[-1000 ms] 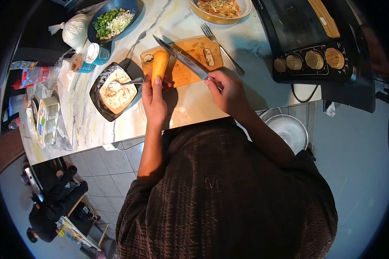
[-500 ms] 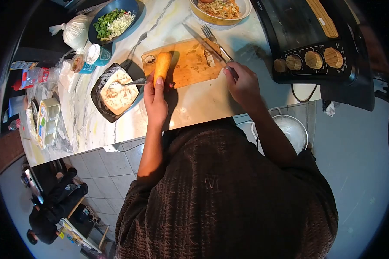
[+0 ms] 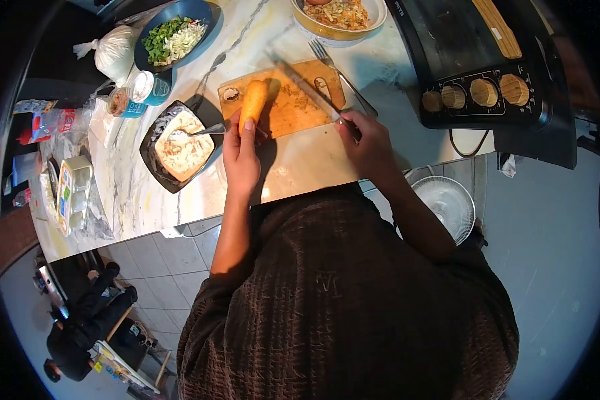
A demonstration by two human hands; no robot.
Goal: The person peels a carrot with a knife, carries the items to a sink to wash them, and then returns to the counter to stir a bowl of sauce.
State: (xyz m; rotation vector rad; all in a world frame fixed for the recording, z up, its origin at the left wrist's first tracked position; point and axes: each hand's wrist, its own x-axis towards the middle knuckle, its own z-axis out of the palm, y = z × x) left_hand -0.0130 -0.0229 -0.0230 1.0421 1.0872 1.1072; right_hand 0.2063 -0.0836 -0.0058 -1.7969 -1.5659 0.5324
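Observation:
My left hand [image 3: 241, 150] is closed around the lower part of an orange carrot [image 3: 254, 100], which stands tilted over the left side of the wooden cutting board [image 3: 293, 120]. My right hand [image 3: 368, 143] grips the handle of a knife [image 3: 307, 85]. Its blade points up and left across the board, apart from the carrot and slightly blurred. A fork [image 3: 330, 59] lies at the board's right edge. Left of my left hand is a dark square bowl [image 3: 147, 150] of creamy mixture with a spoon [image 3: 210, 129] in it.
A blue plate [image 3: 210, 30] of chopped greens, a tied white bag [image 3: 115, 55] and jars [image 3: 152, 89] stand at the upper left. A round dish [image 3: 383, 17] of food is at the back. A black oven [image 3: 440, 110] with wooden knobs borders the right; a person [image 3: 70, 343] sits lower left.
My right hand has shifted slightly left, carrying the knife from beside the fork to over the board. The carrot in my left hand has tilted a little to the right.

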